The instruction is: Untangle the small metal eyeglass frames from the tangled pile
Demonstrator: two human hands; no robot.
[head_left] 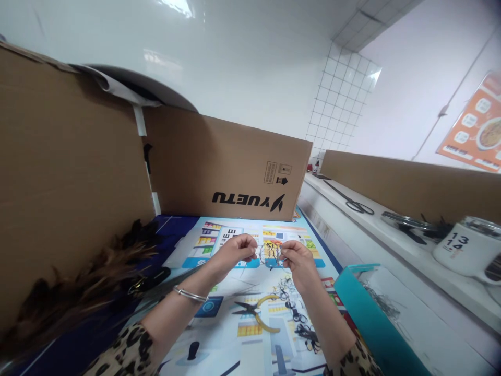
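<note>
The head view showed both bare hands raised close together over a printed mat (225, 342), with a small openwork piece of thin strands (271, 251) stretched between them. The left hand (235, 251) pinched the piece's left end between thumb and bent fingers, and the right hand (299, 259) gripped its right end in the same way, fingertips drawn together. The piece was near the middle of the mat's far half, held in front of the colourful print, so its finer detail was hard to make out. A silvery bracelet (190, 295) circled the left wrist, and leopard-print sleeves (129, 347) covered the upper forearms. Nearer the person, between the two forearms, pliers (268, 329) with yellow handles lay on the mat, their dark jaws parted and pointing left. Just to their right, partly behind the right forearm, was a loose scatter of dark looped bits (295, 313). Brown and black feathers (117, 261) lay along the left side, beside a tall cardboard panel (70, 156); another panel (219, 162), lettered YUETU upside down, stood across the back. On the right, a teal box (376, 324) contained thin dark strands, and scissors (354, 205) and a white mug (464, 248) rested on the ledge beyond.
</note>
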